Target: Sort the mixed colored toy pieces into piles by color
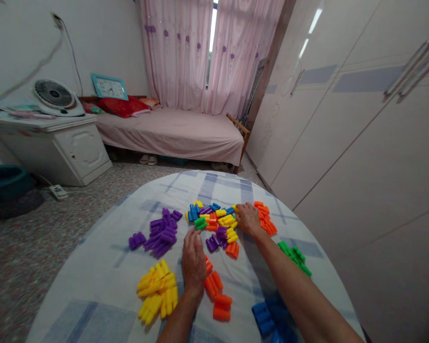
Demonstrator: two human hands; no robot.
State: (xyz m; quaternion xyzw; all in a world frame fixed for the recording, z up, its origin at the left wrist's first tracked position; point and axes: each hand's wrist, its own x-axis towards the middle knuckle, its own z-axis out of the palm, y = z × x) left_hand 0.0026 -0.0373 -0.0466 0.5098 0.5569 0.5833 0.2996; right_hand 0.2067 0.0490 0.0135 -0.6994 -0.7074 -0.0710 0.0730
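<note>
My left hand [194,257] rests on the table beside orange plastic building blocks [213,285], its fingers stretched forward near a green block [200,223]. My right hand [248,219] reaches to the far right edge of a mixed pile, fingers curled at a yellow block [235,208] that is partly covered. In the pile lie yellow blocks [228,221], blue blocks [194,212], purple blocks [212,243] and an orange block [232,250]. The blocks look like short ribbed tubes joined side by side. My right palm and thumb are hidden.
Around the pile lie single-colour heaps: purple [162,233], yellow [158,290], orange [266,220], green [295,257] and blue [262,318]. They share a round table with a checked cloth [100,286]. Beyond are a bed [178,131], a cabinet [80,152] and a wardrobe [361,157].
</note>
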